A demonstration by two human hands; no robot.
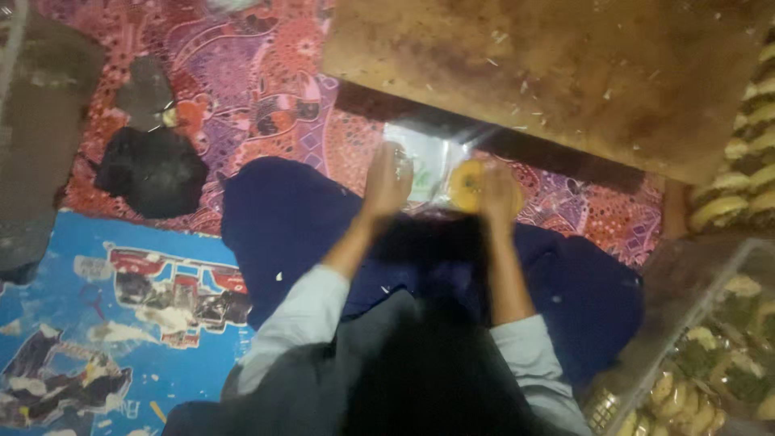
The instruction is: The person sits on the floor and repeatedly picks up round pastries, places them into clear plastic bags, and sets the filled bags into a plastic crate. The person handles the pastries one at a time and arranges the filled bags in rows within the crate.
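I sit cross-legged in dark blue trousers on a patterned mat. My left hand [387, 179] grips the edge of a clear plastic bag [426, 165] with a white and green print. My right hand [499, 192] holds a round yellow piece of food [467, 186] at the bag's mouth. Both hands are blurred and meet in front of my knees, just below the low wooden table [565, 73].
A clear plastic tub [710, 355] with several yellow and green snacks stands at the lower right. A black bag [152, 171] lies on the red-purple mat at the left, above a blue picture mat [113, 323]. Striped cloth shows at the right edge.
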